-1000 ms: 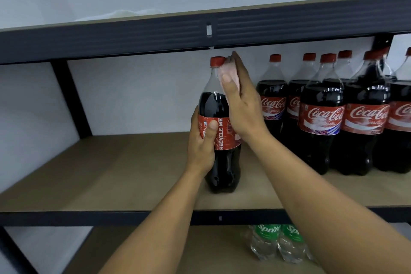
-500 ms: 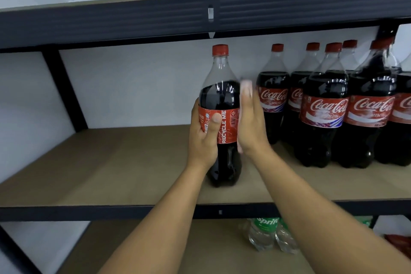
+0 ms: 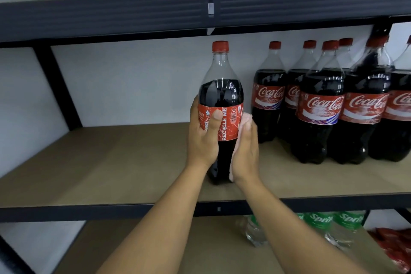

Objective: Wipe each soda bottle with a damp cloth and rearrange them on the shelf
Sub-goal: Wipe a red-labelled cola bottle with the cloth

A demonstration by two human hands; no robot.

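A tall cola bottle with a red cap and red label stands upright on the brown shelf board, left of the other bottles. My left hand grips it around the label, thumb across the front. My right hand presses a pink cloth flat against the bottle's lower right side, fingers straight and pointing up. Most of the cloth is hidden between palm and bottle. Several more cola bottles stand packed together at the right of the same shelf.
A dark metal beam of the upper shelf runs just above the bottle caps. A black upright post stands at the back left. On the shelf below lie green-labelled Sprite bottles and red packets.
My right hand with the cloth has slid down the bottle from the neck to the lower body. My left hand keeps the same grip on the label.
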